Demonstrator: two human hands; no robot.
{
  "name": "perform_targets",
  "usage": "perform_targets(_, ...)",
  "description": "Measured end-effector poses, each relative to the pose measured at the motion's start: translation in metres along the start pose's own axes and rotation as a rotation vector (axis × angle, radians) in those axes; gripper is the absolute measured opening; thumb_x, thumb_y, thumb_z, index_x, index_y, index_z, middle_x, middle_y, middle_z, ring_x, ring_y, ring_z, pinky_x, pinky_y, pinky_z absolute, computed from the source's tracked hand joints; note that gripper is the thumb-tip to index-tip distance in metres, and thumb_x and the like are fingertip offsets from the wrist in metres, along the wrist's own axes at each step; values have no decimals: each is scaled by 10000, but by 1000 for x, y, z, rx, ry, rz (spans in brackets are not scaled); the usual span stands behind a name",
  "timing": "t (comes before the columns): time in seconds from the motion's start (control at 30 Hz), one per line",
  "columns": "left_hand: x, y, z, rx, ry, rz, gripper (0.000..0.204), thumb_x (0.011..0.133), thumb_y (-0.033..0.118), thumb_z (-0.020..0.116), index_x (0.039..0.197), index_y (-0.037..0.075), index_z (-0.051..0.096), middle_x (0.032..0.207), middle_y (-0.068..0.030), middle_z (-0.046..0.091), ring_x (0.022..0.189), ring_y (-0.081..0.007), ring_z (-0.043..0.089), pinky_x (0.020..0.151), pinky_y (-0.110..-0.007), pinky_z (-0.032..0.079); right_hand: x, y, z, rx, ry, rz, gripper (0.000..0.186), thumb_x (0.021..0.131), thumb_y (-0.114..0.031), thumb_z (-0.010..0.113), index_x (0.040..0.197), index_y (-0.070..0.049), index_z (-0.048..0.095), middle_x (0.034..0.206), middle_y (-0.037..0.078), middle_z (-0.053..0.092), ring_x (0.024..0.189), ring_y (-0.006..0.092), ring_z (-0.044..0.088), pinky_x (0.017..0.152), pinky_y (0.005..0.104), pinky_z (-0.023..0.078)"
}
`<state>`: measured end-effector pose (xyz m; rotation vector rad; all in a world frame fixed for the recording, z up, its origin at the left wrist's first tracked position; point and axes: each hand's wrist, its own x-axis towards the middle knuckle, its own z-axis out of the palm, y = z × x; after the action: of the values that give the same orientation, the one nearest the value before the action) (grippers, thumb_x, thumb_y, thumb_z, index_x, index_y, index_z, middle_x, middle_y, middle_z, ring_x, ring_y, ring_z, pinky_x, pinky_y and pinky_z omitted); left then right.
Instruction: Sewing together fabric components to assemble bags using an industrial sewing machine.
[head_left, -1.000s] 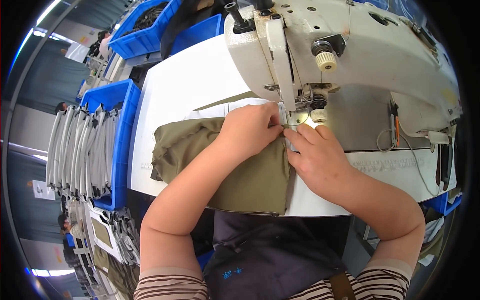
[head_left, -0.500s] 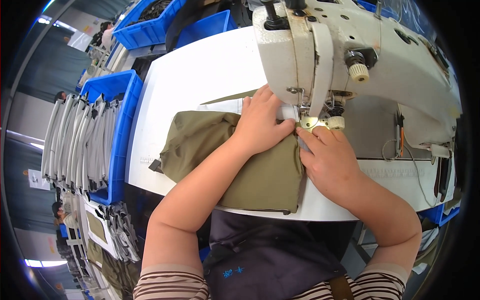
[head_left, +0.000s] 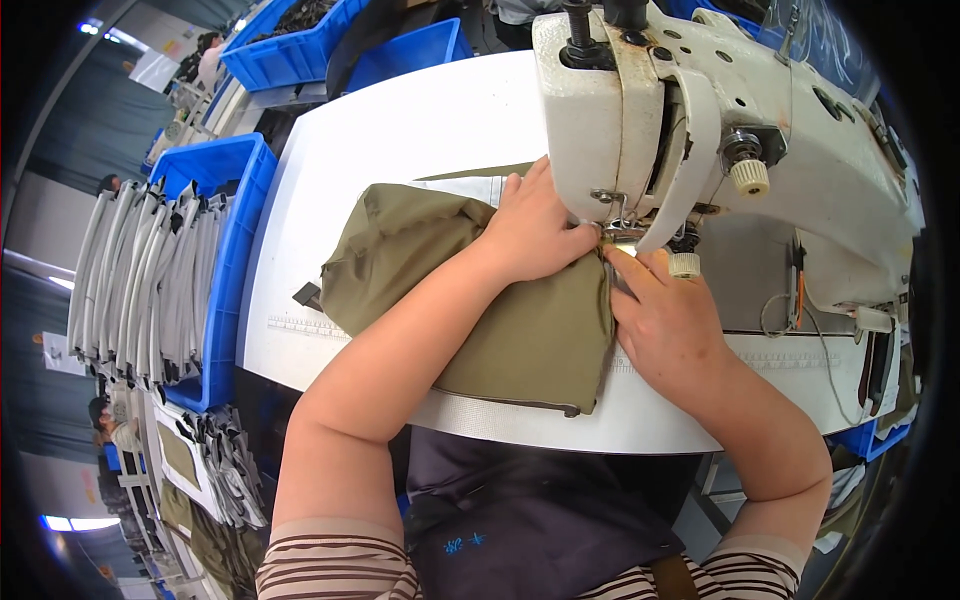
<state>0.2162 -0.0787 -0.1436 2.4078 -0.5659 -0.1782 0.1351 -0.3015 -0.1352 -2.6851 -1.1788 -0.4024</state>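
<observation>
An olive-green fabric piece (head_left: 520, 345), looking like a sewn bag or pouch panel, lies on the white table under the sewing machine (head_left: 610, 120). A white strip (head_left: 485, 186) shows along its far side. My left hand (head_left: 535, 230) rests flat on the fabric left of the needle area, thumb apart, fingertips partly behind the machine head. At the fabric's right edge, my right hand (head_left: 672, 320) has its index finger close to the presser foot (head_left: 625, 235) and other fingers curled, pinching the edge. The fabric between those fingertips is mostly hidden.
Left of the table, a blue bin (head_left: 235, 260) holds a stack of grey pieces (head_left: 140, 285). More blue bins (head_left: 410, 55) stand at the back. Orange-handled snips (head_left: 798, 285) and a loose cord lie right of the machine. A ruler strip (head_left: 300, 325) runs along the table front.
The fabric has moved away from me under the machine, its near edge now farther from the table's front. Both hands remain by the needle area. The view has shifted slightly.
</observation>
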Motion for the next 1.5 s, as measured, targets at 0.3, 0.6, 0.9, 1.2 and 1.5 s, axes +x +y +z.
perform_targets(0.3, 6, -8, -1, -43, 0, 22, 609, 849, 296, 644, 1436, 157, 563, 1581, -125, 432, 1537, -331, 287, 1185, -582, 271, 2, 3, 6, -4, 44, -7, 272, 757, -87, 746, 1029, -65, 739, 1321, 97, 657, 992, 217, 628, 745, 370, 506)
perform_targets(0.6, 6, -10, 0, -93, 15, 63, 665, 833, 254, 649, 1470, 123, 507, 1572, -137, 448, 1535, -340, 300, 1150, -556, 295, 4, 1, 0, -28, 6, 2, 297, 768, -72, 754, 1063, -65, 729, 1359, 75, 653, 1195, 278, 657, 714, 371, 580)
perform_targets(0.9, 8, -12, 0, -40, 10, 68, 709, 834, 241, 642, 1507, 118, 458, 1584, -150, 438, 1552, -361, 274, 1137, -530, 302, 6, 0, 3, 17, 60, -8, 307, 752, -65, 748, 1058, -47, 729, 1266, 84, 655, 1133, 267, 636, 769, 377, 534)
perform_targets(1.2, 9, -10, -3, -36, 14, 45, 711, 847, 237, 637, 1526, 138, 451, 1595, -132, 429, 1548, -353, 282, 1154, -594, 301, 6, 1, 8, -4, 139, -10, 286, 733, -47, 742, 1018, -32, 726, 1213, 93, 649, 1005, 235, 622, 780, 374, 473)
perform_targets(1.5, 14, -11, -4, -57, 44, -20, 553, 900, 307, 673, 1416, 140, 565, 1464, -124, 524, 1414, -343, 435, 1141, -586, 316, 5, 7, 10, 25, 92, 24, 290, 741, -75, 746, 1028, -61, 712, 1107, 70, 640, 822, 226, 576, 711, 358, 432)
